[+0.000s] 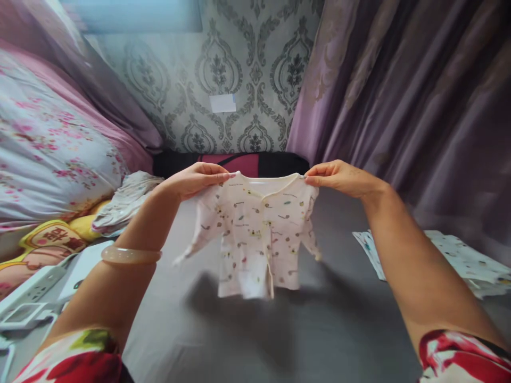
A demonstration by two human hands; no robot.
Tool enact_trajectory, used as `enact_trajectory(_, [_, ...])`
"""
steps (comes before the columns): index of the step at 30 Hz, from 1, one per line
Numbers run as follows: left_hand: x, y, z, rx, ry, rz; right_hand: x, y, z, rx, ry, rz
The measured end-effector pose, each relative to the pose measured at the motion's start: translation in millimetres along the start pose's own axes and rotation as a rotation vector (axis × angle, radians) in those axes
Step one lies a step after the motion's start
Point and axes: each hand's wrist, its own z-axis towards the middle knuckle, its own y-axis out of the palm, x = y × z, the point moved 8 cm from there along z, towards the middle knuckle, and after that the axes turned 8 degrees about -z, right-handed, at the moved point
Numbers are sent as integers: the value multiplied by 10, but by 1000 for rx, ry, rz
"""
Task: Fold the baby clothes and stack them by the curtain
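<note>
A small pale baby shirt (255, 229) with a tiny scattered print and cream edging hangs upright by its shoulders above a grey sheet (167, 330). My left hand (202, 178) pinches the shoulder on the left side of the neckline. On the opposite shoulder, my right hand (339, 176) has its thumb and fingers closed over the cloth. Both sleeves droop outward, and the lower hem is slightly blurred. The front opening hangs a little apart near the bottom, and a shadow lies on the sheet beneath.
Folded printed cloths (467, 258) lie at the right. Crumpled light clothing (128, 202), a yellow cartoon cushion (51, 239) and a white power strip (35, 290) are at the left. A black and maroon item (235, 164) lies along the patterned wall, beside purple curtains (375, 90).
</note>
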Motion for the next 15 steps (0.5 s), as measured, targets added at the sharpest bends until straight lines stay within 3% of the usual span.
enact_trajectory(7, [-172,49,148,92,13,-142,177,-81,156,248,-31,16])
enact_trajectory(15, [-253,63,234,395,81,-91,11,-70,135,616,-109,-290])
